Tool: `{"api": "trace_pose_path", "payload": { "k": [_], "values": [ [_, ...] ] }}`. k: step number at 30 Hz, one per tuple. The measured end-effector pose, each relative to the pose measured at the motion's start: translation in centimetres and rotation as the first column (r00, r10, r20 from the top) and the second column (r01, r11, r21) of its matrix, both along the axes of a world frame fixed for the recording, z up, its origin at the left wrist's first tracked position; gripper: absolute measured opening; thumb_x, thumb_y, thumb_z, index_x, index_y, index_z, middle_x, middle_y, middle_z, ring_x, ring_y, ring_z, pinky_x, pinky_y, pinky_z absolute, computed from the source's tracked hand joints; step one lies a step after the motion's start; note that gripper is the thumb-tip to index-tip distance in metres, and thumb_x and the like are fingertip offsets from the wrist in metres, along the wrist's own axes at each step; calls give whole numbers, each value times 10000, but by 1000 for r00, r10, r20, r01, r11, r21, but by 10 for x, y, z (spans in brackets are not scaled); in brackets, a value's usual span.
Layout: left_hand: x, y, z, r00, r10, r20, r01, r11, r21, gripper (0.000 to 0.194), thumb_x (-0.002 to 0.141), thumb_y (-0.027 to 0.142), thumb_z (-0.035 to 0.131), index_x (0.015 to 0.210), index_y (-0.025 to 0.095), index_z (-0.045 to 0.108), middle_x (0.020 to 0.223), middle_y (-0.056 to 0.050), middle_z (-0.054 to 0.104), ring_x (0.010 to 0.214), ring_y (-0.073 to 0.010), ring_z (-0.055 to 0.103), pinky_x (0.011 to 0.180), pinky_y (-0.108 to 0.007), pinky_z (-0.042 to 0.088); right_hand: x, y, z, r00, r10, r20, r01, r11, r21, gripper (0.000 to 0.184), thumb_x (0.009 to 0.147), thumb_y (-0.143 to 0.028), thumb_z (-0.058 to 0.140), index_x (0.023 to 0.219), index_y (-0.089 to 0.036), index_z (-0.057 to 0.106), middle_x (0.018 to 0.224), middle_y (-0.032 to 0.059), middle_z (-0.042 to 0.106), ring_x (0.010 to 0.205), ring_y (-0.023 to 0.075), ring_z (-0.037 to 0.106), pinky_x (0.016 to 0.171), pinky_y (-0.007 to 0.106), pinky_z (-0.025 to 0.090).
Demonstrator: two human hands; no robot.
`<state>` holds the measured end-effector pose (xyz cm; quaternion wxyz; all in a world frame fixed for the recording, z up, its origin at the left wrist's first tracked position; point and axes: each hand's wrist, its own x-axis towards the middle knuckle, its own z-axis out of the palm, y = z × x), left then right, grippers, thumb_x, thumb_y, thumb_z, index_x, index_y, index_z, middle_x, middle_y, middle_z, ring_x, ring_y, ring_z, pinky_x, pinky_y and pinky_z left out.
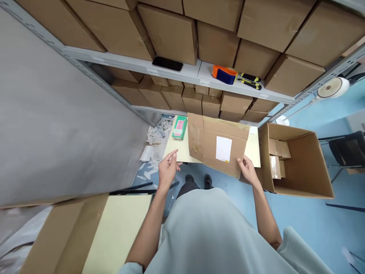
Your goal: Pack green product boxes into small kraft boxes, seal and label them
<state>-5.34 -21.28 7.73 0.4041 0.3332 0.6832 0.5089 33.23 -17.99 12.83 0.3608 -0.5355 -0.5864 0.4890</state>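
A flat piece of brown cardboard (pixel 209 133), tilted and creased, with brown tape at its ends, is held up over a pale yellow table (pixel 178 150). On its face is a white label (pixel 224 147) with a small yellow mark at the bottom. My right hand (pixel 247 169) pinches the cardboard's lower right corner between thumb and fingers. Apart from it on the left, my left hand (pixel 168 169) holds nothing, its fingers loosely spread near the table's front edge. A small green and pink box (pixel 179 128) lies on the table beyond that hand.
To the right stands a large open carton (pixel 308 163) with several small boxes inside. Shelves (pixel 188 72) packed with cartons rise ahead, bearing a phone (pixel 167 63), an orange-and-blue tape dispenser (pixel 224 74) and yellow-black cutters (pixel 249 80). Paper scraps (pixel 156 139) litter the left side.
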Motion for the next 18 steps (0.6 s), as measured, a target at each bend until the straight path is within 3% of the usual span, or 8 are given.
{"api": "trace_pose_path", "payload": {
  "k": [2, 4, 6, 8, 10, 13, 15, 18],
  "values": [
    [-10, 27, -12, 1000, 8, -26, -7, 999, 31, 692, 925, 496, 747, 1527, 163, 670, 745, 23, 715, 738, -206, 783, 981, -466, 697, 4, 8, -2, 1000, -15, 14, 16, 1000, -15, 559, 1072, -700, 588, 1249, -201, 767, 1188, 122, 815, 1098, 309, 727, 934, 404, 620],
    [-22, 59, -24, 1000, -15, -27, 16, 999, 50, 790, 828, 347, 809, 1577, 199, 611, 1167, -106, 817, 1165, -276, 809, 1159, -504, 617, 6, 15, 0, 1000, -20, 18, 21, 999, -29, 560, 1073, -700, 592, 1258, -205, 778, 1233, 124, 814, 1137, 317, 727, 969, 418, 622],
    [-33, 96, -35, 999, -38, 9, 38, 999, 36, 889, 751, 241, 825, 1601, 220, 568, 1510, -189, 713, 1466, -329, 671, 1278, -538, 516, 7, 22, 4, 1000, -17, 9, 17, 999, -41, 556, 1072, -697, 607, 1274, -211, 787, 1282, 122, 812, 1187, 326, 726, 1020, 436, 618],
    [-41, 133, -42, 996, -47, 73, 47, 999, 7, 949, 700, 185, 821, 1607, 224, 544, 1628, -216, 628, 1569, -354, 580, 1316, -546, 468, 5, 29, 9, 1000, -6, 1, 6, 998, -56, 559, 1069, -699, 618, 1301, -220, 789, 1322, 118, 809, 1227, 333, 726, 1061, 451, 614],
    [-46, 165, -46, 986, -77, 150, 78, 997, 1, 929, 668, 172, 813, 1563, 221, 568, 1583, -211, 663, 1547, -360, 599, 1293, -540, 492, 2, 37, 13, 1000, 6, 7, -5, 997, -73, 565, 1067, -703, 621, 1325, -230, 788, 1347, 112, 808, 1240, 335, 731, 1085, 464, 613],
    [-49, 199, -50, 958, -181, 220, 178, 983, 35, 638, 677, 258, 811, 1302, 204, 694, 1335, -163, 787, 1369, -347, 717, 1212, -521, 563, -5, 49, 10, 1000, 6, 27, -4, 997, -78, 549, 1068, -686, 621, 1340, -239, 786, 1365, 110, 806, 1264, 338, 731, 1125, 482, 597],
    [-47, 210, -53, 946, -236, 222, 225, 972, 73, 447, 688, 343, 811, 1101, 206, 708, 1197, -134, 812, 1262, -331, 754, 1196, -510, 570, -11, 56, 0, 998, -33, 49, 35, 999, -41, 533, 1074, -656, 607, 1364, -240, 772, 1387, 116, 795, 1297, 338, 718, 1154, 487, 578],
    [-43, 210, -59, 942, -269, 202, 252, 962, 108, 377, 689, 418, 806, 980, 232, 654, 1124, -114, 808, 1195, -316, 765, 1192, -502, 565, -17, 63, -27, 981, -158, 110, 156, 987, 33, 538, 1071, -601, 575, 1443, -238, 712, 1449, 136, 757, 1356, 327, 684, 1204, 481, 542]
  ]
}}
